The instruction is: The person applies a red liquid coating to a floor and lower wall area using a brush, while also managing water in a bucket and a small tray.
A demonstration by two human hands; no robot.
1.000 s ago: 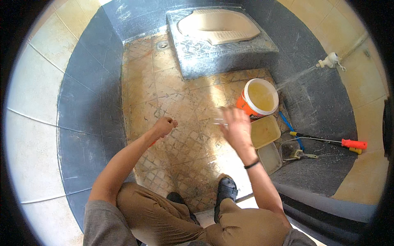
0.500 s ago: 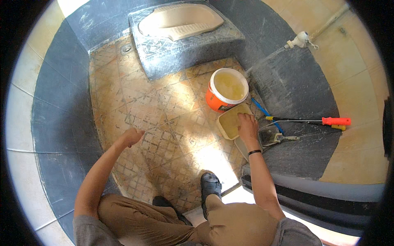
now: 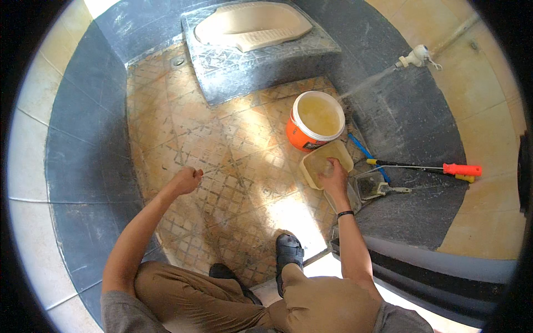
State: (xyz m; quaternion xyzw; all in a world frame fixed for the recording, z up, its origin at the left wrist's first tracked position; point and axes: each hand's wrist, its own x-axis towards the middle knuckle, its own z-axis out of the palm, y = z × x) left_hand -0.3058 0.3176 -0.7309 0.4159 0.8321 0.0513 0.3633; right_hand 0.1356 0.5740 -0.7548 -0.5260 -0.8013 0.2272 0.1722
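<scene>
**Right hand dips into the yellow tub beside the bucket**

Through the head camera, my only view, I have 2 bare hands over a tiled floor. The left hand is above the tiles, well apart from the containers, its fingers curled in narrow; I cannot tell whether anything sits inside them. The right hand, a dark band at its wrist, reaches into the pale yellow tub, thumb and fingers bent; I cannot tell what they grip.

That tub lies just beside the orange bucket, which has a white rim and holds yellowish liquid. A paler tray sits close by, partly hidden by the hand. From the wall tap, a water jet sprays toward the bucket. To the right I see a red-handled tool, a blue stick and a brush.
</scene>
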